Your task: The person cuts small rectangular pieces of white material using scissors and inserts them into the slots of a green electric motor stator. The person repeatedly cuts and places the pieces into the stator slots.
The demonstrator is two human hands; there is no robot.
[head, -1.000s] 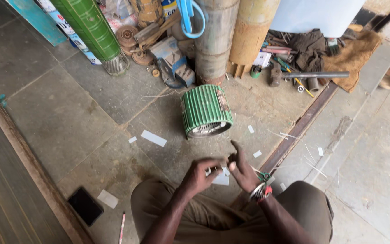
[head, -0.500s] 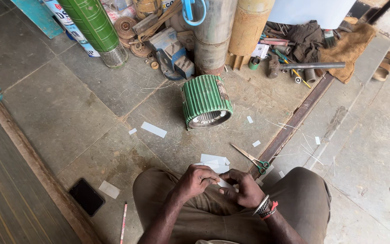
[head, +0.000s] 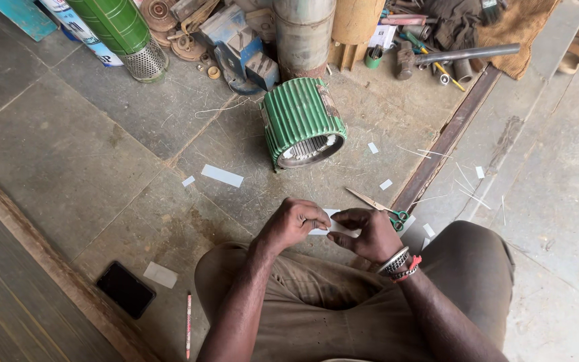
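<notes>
Head view shows me both sets of fingers pinched shut on a small white paper strip [head: 333, 226], held flat between the hands just above the knees. My left hand [head: 294, 223] has its thumb and forefinger closed on the strip's left end; my right hand [head: 368, 233] grips the right end the same way, with metal bangles and a red band [head: 400, 263] at that wrist. Just beyond the right hand, scissors with green handles [head: 380, 206] lie on the grey stone floor [head: 102, 167]. Farther off, straight ahead, a green ribbed metal motor housing [head: 299, 121] lies on its side with its open end facing me. Loose white paper scraps are scattered around it, the longest one [head: 222, 175] to its left. Near my left knee lie a black phone [head: 126, 289], another white scrap and a thin red pencil [head: 188, 324]. Along the far edge I see pipes, cylinders and hand tools crowded together.
</notes>
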